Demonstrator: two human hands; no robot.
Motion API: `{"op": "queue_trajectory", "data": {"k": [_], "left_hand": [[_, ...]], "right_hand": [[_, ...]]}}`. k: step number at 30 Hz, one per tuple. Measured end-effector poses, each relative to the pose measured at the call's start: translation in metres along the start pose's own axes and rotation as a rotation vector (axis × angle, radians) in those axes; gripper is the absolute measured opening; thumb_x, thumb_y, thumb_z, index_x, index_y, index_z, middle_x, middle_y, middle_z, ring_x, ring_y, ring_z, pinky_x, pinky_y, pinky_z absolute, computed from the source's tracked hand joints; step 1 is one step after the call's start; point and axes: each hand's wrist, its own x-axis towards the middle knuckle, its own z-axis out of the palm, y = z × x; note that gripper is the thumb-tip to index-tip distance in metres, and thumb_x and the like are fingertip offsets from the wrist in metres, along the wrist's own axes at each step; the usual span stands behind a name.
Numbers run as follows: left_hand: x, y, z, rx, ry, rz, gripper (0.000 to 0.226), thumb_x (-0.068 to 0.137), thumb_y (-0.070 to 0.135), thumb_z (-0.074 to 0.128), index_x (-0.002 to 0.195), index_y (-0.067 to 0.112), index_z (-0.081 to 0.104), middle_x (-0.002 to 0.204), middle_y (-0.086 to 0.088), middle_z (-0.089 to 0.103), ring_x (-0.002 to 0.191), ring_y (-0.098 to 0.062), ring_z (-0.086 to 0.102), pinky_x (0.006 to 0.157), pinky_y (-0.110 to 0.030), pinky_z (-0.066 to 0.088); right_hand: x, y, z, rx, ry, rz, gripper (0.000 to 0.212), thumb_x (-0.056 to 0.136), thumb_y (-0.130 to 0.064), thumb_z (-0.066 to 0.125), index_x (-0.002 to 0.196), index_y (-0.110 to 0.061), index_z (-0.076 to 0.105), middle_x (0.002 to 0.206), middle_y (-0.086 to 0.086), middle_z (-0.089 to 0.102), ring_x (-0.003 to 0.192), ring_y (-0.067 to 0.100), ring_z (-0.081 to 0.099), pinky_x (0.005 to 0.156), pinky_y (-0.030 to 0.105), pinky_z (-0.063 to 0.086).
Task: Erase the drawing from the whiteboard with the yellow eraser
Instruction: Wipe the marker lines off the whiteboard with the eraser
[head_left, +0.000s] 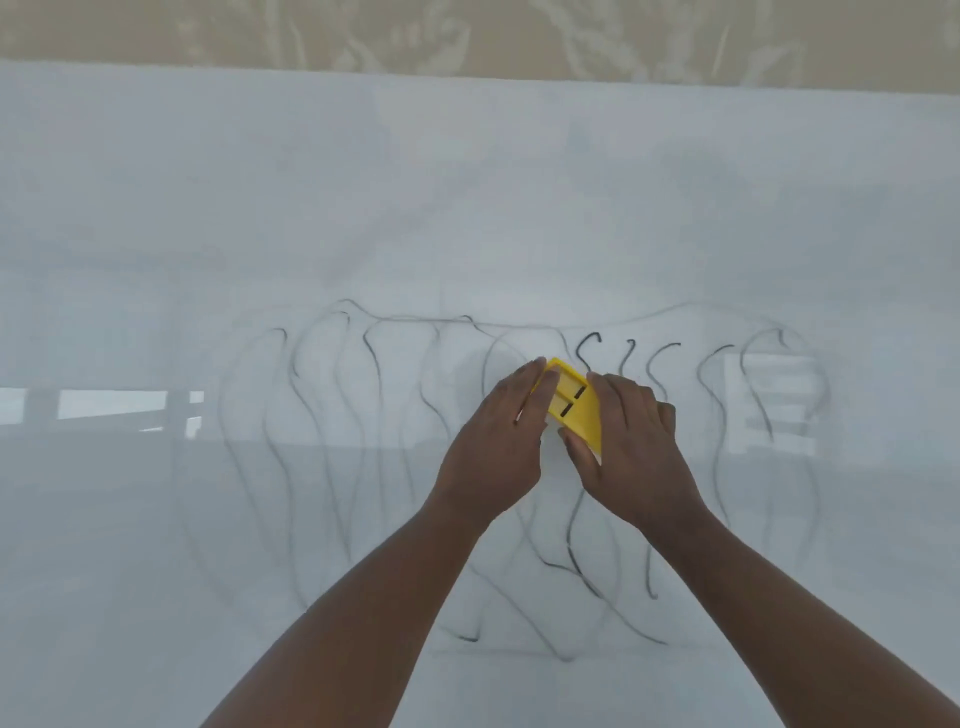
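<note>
The yellow eraser (574, 405) lies flat against the whiteboard (467, 208) at the centre, with two dark slots on its back. My left hand (498, 441) presses its left side and my right hand (634, 447) grips its right side and lower corner. The drawing (332, 415) is made of wavy black vertical lines across the middle of the board. Many lines at the left look faded and smeared. Darker strokes (660, 364) remain just right of the eraser and below my hands (576, 561).
The whiteboard fills nearly the whole view and reflects a window (769, 400) at the right and bright shapes (104, 405) at the left. A beige patterned wall (467, 31) runs along the top edge.
</note>
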Motion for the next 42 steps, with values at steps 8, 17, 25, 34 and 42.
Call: {"op": "queue_trajectory", "data": {"k": [8, 17, 25, 34, 42], "left_hand": [[-0.059, -0.113, -0.073, 0.206, -0.034, -0.043, 0.06, 0.09, 0.017, 0.052, 0.146, -0.003, 0.043, 0.155, -0.02, 0.043, 0.147, -0.032, 0.039, 0.12, -0.049, 0.036], [-0.138, -0.287, -0.15, 0.318, -0.024, -0.255, 0.068, 0.098, 0.034, 0.032, 0.156, -0.001, 0.024, 0.165, -0.018, 0.021, 0.155, -0.029, 0.016, 0.126, -0.049, 0.021], [-0.194, -0.386, -0.165, 0.37, -0.061, -0.335, 0.07, 0.1, 0.04, 0.024, 0.158, 0.002, 0.015, 0.168, -0.015, 0.013, 0.157, -0.027, 0.01, 0.126, -0.05, 0.02], [-0.2, -0.4, -0.155, 0.353, -0.01, -0.296, 0.068, 0.101, 0.039, 0.027, 0.159, 0.006, 0.013, 0.169, -0.012, 0.011, 0.158, -0.023, 0.005, 0.129, -0.045, 0.012], [-0.205, -0.401, -0.157, 0.348, 0.013, -0.276, 0.066, 0.102, 0.036, 0.03, 0.158, 0.005, 0.017, 0.168, -0.013, 0.016, 0.157, -0.025, 0.011, 0.128, -0.046, 0.015]], "right_hand": [[0.047, -0.085, 0.034, 0.064, 0.13, 0.152, 0.062, 0.091, -0.037, 0.053, 0.139, 0.001, 0.043, 0.121, 0.022, 0.055, 0.104, 0.04, 0.053, 0.077, 0.048, 0.043], [0.097, -0.177, 0.083, 0.096, 0.216, 0.335, 0.061, 0.093, -0.032, 0.06, 0.141, 0.0, 0.04, 0.125, 0.025, 0.048, 0.107, 0.043, 0.048, 0.081, 0.053, 0.042], [0.124, -0.264, 0.115, 0.242, 0.384, 0.457, 0.061, 0.087, -0.023, 0.07, 0.137, 0.005, 0.047, 0.116, 0.028, 0.05, 0.103, 0.041, 0.046, 0.092, 0.053, 0.042], [0.158, -0.342, 0.143, 0.278, 0.368, 0.139, 0.056, 0.088, -0.035, 0.067, 0.132, -0.002, 0.056, 0.115, 0.018, 0.057, 0.103, 0.033, 0.05, 0.089, 0.044, 0.045], [0.081, -0.392, 0.17, 0.248, 0.198, -0.379, 0.054, 0.089, -0.034, 0.066, 0.128, 0.002, 0.059, 0.109, 0.019, 0.064, 0.09, 0.038, 0.059, 0.078, 0.044, 0.047]]}}
